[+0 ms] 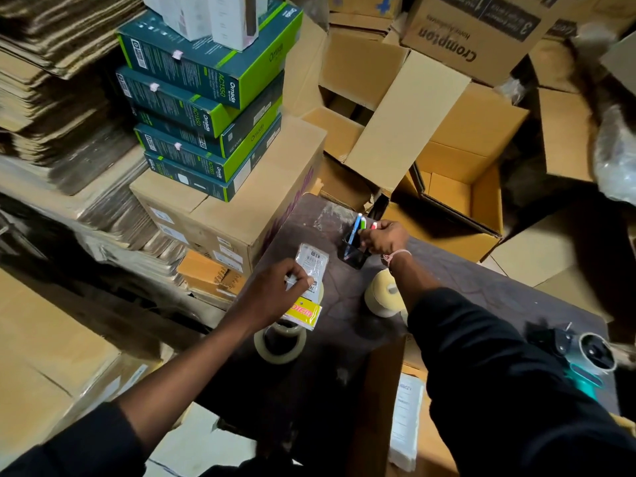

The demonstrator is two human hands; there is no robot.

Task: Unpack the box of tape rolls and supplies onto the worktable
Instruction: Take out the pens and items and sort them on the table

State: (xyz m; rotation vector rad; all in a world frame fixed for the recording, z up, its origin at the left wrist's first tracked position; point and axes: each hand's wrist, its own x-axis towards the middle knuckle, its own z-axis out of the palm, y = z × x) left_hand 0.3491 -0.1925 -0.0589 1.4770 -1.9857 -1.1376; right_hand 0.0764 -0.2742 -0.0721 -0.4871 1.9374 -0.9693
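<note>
On the dark worktable (344, 304) my left hand (278, 287) pinches a clear plastic packet with a white label (313, 261), above a yellow-and-red packet (304, 313). A clear tape roll (280, 342) lies flat just below them. My right hand (385, 237) grips coloured pens (358, 225) standing in a black pen holder (352, 253) near the table's far edge. A cream tape roll (382, 294) stands beside my right forearm. The cardboard box (382, 390) with a white label is open at the table's near edge, under my right arm.
A tape dispenser with a teal handle (585, 359) lies at the table's right end. Green router boxes (206, 108) are stacked on a brown carton (234, 215) left of the table. Open empty cartons (457, 187) crowd behind it. Flattened cardboard (51, 115) is piled at left.
</note>
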